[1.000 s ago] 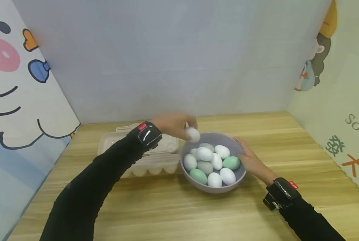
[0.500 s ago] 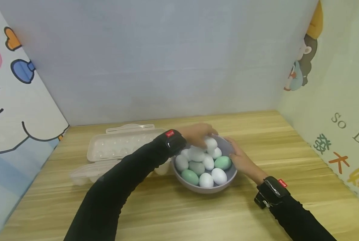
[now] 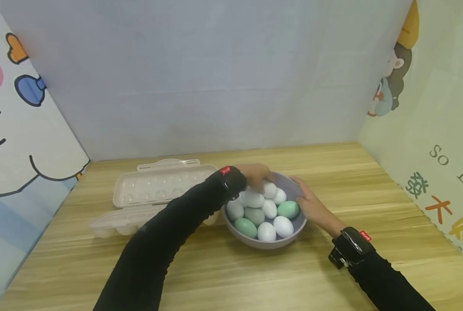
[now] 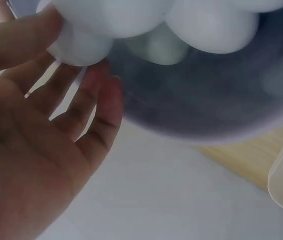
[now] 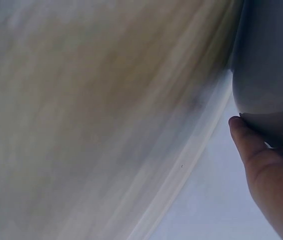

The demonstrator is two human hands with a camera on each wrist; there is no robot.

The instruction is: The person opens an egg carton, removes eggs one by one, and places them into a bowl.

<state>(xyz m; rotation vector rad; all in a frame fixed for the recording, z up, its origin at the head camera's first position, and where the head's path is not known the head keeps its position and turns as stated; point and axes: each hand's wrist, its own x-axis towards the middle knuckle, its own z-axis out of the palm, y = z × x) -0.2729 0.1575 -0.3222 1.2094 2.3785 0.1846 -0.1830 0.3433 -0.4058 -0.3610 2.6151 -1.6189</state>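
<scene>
A grey-purple bowl [image 3: 265, 245] full of white, pale grey-green and green eggs sits in the middle of the head view. My left hand [image 3: 256, 176] reaches over its far left side. Thumb and fingers are around a white egg [image 3: 270, 190] on top of the pile; the left wrist view has this egg [image 4: 84, 47] between thumb and fingertips, partly behind another egg. My right hand [image 3: 313, 205] grips the bowl's right rim. In the right wrist view, the right thumb [image 5: 251, 145] lies against the bowl's outer wall [image 5: 266, 85].
Left of the bowl lies an opened clear plastic egg carton [image 3: 128, 183], partly covered by the left sleeve [image 3: 157, 242]. The wooden tabletop [image 3: 216, 280] meets a pale back wall [image 3: 223, 86]. Printed panels stand at both sides.
My left hand has carried the white egg right and down from above the bowl's rim onto the pile. The right hand keeps its grip on the bowl. The head view has shifted slightly.
</scene>
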